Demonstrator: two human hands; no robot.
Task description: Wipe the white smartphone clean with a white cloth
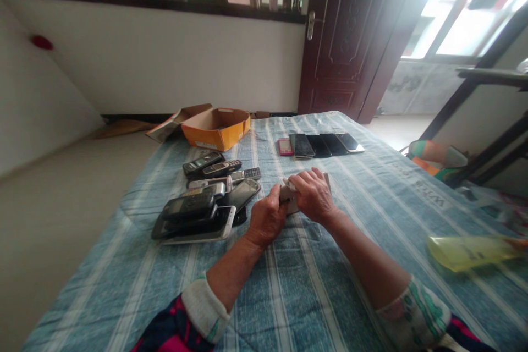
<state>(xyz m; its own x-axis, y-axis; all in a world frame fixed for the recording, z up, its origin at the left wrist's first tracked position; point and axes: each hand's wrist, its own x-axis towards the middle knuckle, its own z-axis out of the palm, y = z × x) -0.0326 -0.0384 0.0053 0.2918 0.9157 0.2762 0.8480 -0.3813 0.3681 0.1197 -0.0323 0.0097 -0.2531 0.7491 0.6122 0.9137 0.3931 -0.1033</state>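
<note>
My left hand grips the left end of a pale, silvery mobile phone, held low over the bed cover with its plain side facing me. Lying across the same phone, my right hand has bent fingers around a small crumpled white cloth or tissue. Much of the phone is hidden behind both hands. Just left of them is a loose pile of old mobile phones, among them a black phone, a white-edged smartphone and a keypad phone.
Beyond my hands, several dark smartphones lie in a row beside a small pink-edged item. An open orange cardboard box stands at the back left. A yellow translucent bag lies right, on the striped blue cover.
</note>
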